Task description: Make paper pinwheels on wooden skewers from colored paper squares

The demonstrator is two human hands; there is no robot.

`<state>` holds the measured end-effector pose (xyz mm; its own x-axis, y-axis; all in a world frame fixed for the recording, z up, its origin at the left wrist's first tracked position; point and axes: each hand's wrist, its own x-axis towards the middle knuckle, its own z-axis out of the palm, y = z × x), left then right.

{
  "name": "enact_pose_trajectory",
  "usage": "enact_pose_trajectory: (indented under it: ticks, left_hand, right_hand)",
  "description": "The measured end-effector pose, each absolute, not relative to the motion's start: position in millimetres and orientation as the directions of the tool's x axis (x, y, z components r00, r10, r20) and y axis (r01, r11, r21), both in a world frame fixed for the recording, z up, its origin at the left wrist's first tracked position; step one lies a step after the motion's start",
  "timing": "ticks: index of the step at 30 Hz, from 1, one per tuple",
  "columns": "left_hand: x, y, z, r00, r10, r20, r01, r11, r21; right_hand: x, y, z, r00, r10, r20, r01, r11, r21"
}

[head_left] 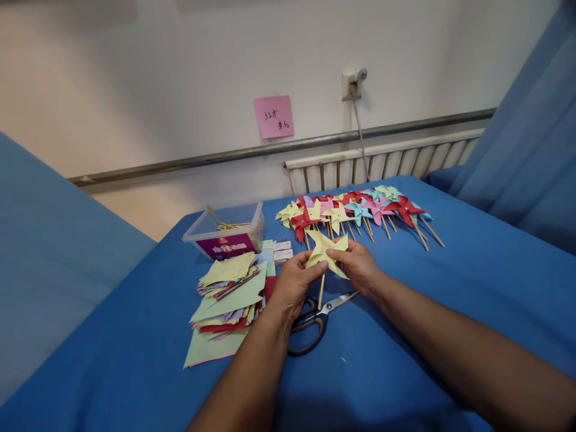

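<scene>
A pale yellow paper pinwheel [330,252] on a thin wooden stick [321,292] is held up between both hands. My left hand [294,279] grips its left side, the thumb lying over the lower blade. From the right, my right hand [359,264] pinches it with the thumb near the centre. The fingers behind the paper are partly hidden. Below the pinwheel lies a pair of scissors [321,317] with black handles, blades pointing right; my left wrist covers part of a handle.
Finished-looking pinwheels [355,210] in several colours lie in rows at the back. Left stand stacks of coloured paper [227,306], a clear plastic box [225,231] with sticks, and small white boxes [282,253]. A blue cloth [405,372] covers the table; a radiator [391,162] is behind.
</scene>
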<state>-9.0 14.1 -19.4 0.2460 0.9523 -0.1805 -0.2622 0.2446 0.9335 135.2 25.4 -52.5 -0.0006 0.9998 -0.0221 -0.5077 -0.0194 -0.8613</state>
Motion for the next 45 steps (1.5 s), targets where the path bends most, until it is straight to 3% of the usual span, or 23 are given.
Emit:
enact_pose_trajectory:
  ticks: [14, 21, 40, 45]
  left_hand:
    - [-3.1, 13.0, -21.5, 0.066, 0.996, -0.063, -0.101, 0.070, 0.992]
    - [-2.6, 11.3, -17.5, 0.202, 0.979, -0.035, -0.084, 0.053, 0.995]
    - [-2.7, 8.0, -13.5, 0.191, 0.981, 0.019, -0.037, -0.012, 0.999]
    - [-3.4, 8.3, -14.4, 0.258, 0.965, 0.048, -0.028, -0.042, 0.999]
  right_hand:
    - [133.0, 22.5, -47.4, -0.062, 0.997, -0.045, -0.572, -0.073, -0.817]
    - [139.4, 25.1, -44.6, -0.110, 0.993, -0.053, -0.589, -0.108, -0.801]
    - [140.9, 24.4, -47.3, -0.180, 0.984, 0.000, -0.577, -0.106, -0.810]
    - [141.7, 23.2, -41.6, -0.189, 0.982, -0.018, -0.595, -0.129, -0.794]
